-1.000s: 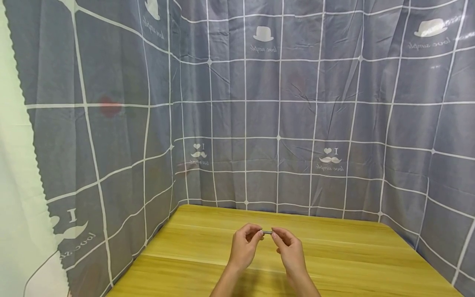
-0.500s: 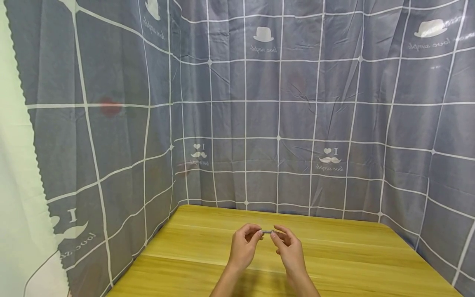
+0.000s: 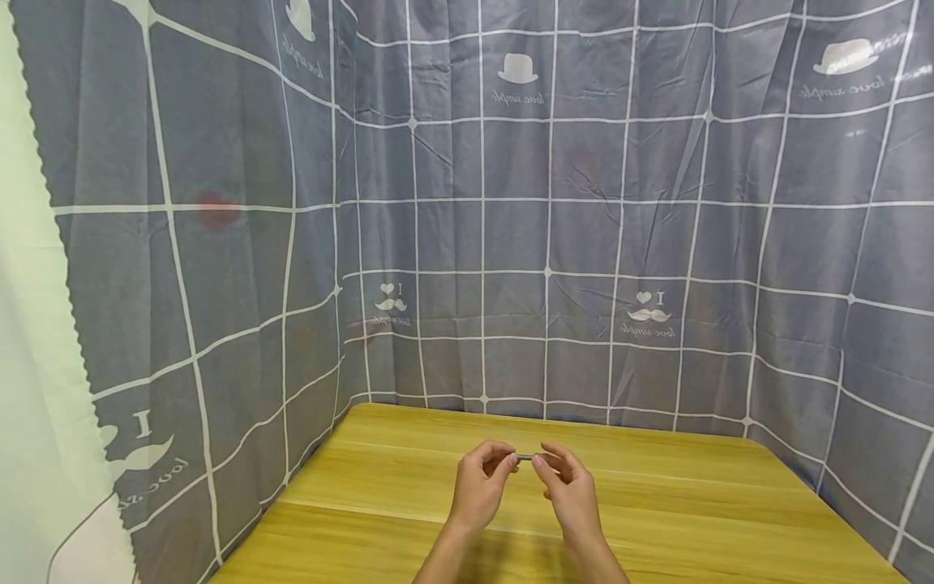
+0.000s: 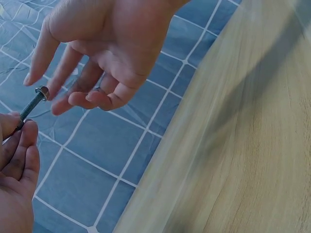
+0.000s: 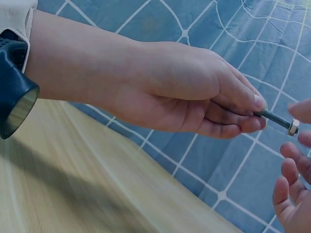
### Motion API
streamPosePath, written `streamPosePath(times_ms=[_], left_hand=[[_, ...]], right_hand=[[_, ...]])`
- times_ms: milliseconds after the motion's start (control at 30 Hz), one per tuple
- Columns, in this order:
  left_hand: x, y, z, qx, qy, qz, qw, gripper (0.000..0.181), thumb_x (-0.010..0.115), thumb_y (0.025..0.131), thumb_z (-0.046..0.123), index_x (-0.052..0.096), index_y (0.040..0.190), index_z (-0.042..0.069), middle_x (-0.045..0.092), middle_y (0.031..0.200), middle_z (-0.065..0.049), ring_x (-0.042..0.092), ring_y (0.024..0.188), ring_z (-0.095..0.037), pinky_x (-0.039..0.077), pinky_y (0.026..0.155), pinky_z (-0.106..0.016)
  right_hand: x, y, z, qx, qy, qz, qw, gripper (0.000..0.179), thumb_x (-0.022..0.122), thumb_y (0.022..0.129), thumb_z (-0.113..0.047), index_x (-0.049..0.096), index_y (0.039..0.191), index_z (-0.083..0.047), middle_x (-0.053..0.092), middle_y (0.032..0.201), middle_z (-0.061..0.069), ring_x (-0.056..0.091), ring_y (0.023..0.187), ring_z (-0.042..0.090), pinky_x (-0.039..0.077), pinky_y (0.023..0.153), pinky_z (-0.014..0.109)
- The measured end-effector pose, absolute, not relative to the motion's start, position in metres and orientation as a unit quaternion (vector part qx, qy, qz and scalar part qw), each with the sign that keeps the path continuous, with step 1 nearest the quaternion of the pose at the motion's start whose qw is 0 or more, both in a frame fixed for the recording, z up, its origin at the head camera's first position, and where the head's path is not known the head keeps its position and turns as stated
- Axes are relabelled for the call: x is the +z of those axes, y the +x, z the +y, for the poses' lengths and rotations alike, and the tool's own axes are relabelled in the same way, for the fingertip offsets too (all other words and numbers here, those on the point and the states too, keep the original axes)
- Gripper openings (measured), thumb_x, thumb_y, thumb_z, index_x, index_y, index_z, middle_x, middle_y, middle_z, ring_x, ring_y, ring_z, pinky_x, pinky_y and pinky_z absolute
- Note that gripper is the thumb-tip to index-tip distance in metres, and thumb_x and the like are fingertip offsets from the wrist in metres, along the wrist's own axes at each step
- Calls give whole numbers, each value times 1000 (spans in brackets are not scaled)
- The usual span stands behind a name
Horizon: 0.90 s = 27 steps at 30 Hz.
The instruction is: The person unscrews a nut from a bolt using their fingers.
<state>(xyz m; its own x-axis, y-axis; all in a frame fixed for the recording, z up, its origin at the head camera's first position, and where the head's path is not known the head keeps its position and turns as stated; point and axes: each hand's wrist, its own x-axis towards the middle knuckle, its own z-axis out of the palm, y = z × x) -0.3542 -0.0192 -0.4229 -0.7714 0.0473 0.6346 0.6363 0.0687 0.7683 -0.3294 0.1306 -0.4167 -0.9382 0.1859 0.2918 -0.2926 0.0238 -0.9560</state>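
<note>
In the head view my left hand [image 3: 477, 487] is held above the table and pinches one end of a small threaded metal bolt [image 3: 524, 457] between thumb and fingertips. The bolt [image 5: 276, 118] points toward my right hand, with a hex nut [image 5: 293, 127] at its far end. My right hand [image 3: 571, 491] is around that end, its thumb and index finger spread apart on either side of the nut. Its other fingers hang loosely bent in the left wrist view. Whether a right fingertip touches the nut is hard to tell. The bolt's other end is hidden in my left fingertips.
Under both hands lies a yellow wood-grain table [image 3: 394, 519]. A grey curtain [image 3: 445, 235] with white grid lines hangs behind and along the sides. A dark wrist-worn camera [image 5: 17, 87] sits on the left wrist in the right wrist view.
My right index finger has lifted from the nut end and parted from the thumb, which has shifted slightly. My left hand and the bolt have hardly moved.
</note>
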Motion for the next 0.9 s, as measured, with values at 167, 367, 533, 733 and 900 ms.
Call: streamPosePath(times_ms=[167, 367, 533, 733, 900], left_hand=[[-424, -355, -21, -652, -249, -682, 217, 7, 67, 100, 1, 71, 105, 0, 73, 93, -9, 72, 86, -28, 56, 79, -27], [-424, -353, -23, -652, -257, -679, 219, 7, 68, 101, 4, 72, 106, 2, 73, 93, -10, 72, 87, -25, 56, 80, -28], [-425, -353, -23, -649, -275, -673, 223, 8, 68, 101, 5, 72, 106, 0, 74, 95, -15, 72, 85, -26, 56, 78, -28], [-425, -354, -23, -649, -276, -671, 229, 8, 67, 101, 4, 71, 105, 0, 73, 92, -11, 72, 85, -25, 56, 77, -28], [-425, -355, -23, -657, -272, -668, 221, 8, 68, 100, 4, 72, 106, 0, 72, 94, -18, 72, 86, -26, 56, 79, -27]], right_hand=[[-416, -329, 130, 691, 34, -701, 176, 33, 69, 103, -23, 69, 123, 3, 70, 106, 8, 57, 94, 19, 48, 75, 35], [-418, -330, 129, 698, 46, -691, 180, 30, 70, 101, -14, 68, 126, 2, 69, 118, 13, 60, 97, 21, 47, 75, 35], [-418, -331, 130, 695, 21, -698, 172, 32, 69, 103, -26, 70, 120, 0, 68, 102, 5, 53, 90, 20, 46, 70, 31], [-418, -331, 131, 701, 39, -691, 171, 31, 68, 103, -17, 68, 129, -1, 70, 116, 11, 58, 97, 19, 47, 75, 34], [-418, -330, 131, 699, 41, -693, 172, 42, 70, 102, -22, 61, 136, -1, 68, 119, 11, 58, 98, 20, 47, 76, 36]])
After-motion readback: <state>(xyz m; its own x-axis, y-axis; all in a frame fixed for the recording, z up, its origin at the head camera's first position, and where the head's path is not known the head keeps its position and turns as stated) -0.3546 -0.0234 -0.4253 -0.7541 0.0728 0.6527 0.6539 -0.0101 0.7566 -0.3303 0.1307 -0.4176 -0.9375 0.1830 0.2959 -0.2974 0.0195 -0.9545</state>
